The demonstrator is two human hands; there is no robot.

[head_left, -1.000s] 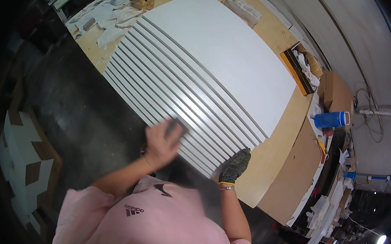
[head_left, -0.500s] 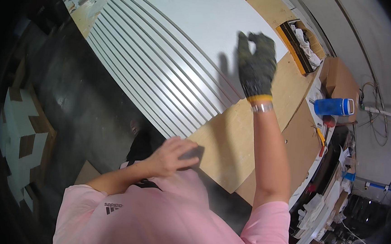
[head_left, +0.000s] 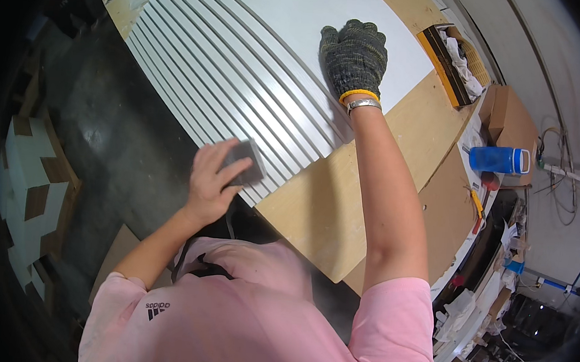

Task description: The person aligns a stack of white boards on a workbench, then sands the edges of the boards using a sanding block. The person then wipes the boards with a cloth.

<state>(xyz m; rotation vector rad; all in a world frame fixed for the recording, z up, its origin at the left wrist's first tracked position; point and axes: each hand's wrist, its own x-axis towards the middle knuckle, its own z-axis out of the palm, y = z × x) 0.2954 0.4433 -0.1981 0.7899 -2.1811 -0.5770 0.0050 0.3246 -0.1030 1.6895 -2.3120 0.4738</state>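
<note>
My bare left hand grips a grey sanding block, fingers over its top. The block is at the near ends of the white strips, by the table's left edge; whether it touches them I cannot tell. These long strips with grey edges lie side by side. My right hand, in a dark knit glove with a yellow cuff, is over the white panel beside the rightmost strip. Its fingers look curled and drawn together, the thumb to the left; their tips and anything under them are hidden.
Bare plywood extends from the strips' near ends. An open box with white crumpled material stands at the far right. Beyond the right edge are a blue bottle, a yellow-handled tool and cardboard. A taped white stack stands left.
My left hand has carried the sanding block forward and left, from beside my body to the strips' ends. My right hand has moved forward and left, its fingers now closer together.
</note>
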